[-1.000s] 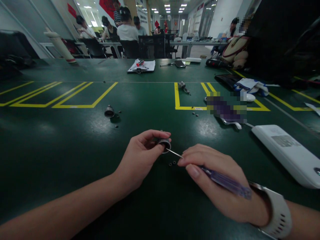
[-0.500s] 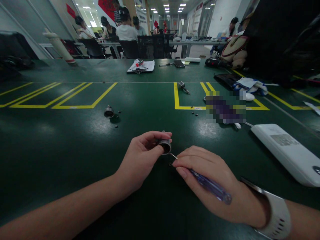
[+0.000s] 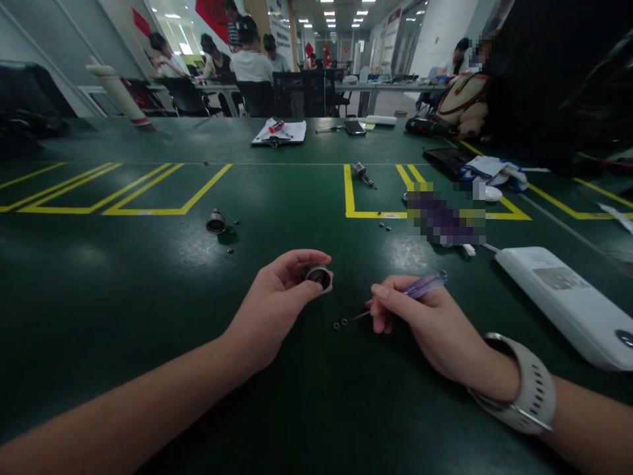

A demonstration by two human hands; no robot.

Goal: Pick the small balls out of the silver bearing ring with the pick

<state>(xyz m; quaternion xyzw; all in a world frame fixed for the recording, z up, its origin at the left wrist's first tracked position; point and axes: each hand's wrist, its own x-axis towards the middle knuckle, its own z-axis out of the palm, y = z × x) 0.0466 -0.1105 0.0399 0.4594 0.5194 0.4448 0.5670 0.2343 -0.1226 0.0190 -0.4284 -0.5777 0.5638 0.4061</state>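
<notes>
My left hand (image 3: 277, 303) is closed around a small metal cup-shaped part (image 3: 319, 277), its hollow mouth facing me. In my right hand (image 3: 415, 316) is a screwdriver (image 3: 425, 285) with a clear purple handle, held like a pen. Its thin shaft slants down to the left, and the tip is close to two small ring-shaped pieces (image 3: 341, 324) on the green table. Whether the tip touches them I cannot tell. Farther left stands a similar metal cup part (image 3: 216, 222), with small rings (image 3: 230, 251) near it.
On the right lies a white power bank (image 3: 564, 297) with a cable to a blurred purple object (image 3: 445, 218). A metal part with a shaft (image 3: 363, 175) lies inside yellow tape marking. A clipboard (image 3: 279, 132) and a phone (image 3: 355, 127) are farther back. People sit beyond.
The screwdriver has come out of the cup part as my right hand moved right and turned over, swinging the handle upward. My left hand has tipped the cup's mouth slightly upward.
</notes>
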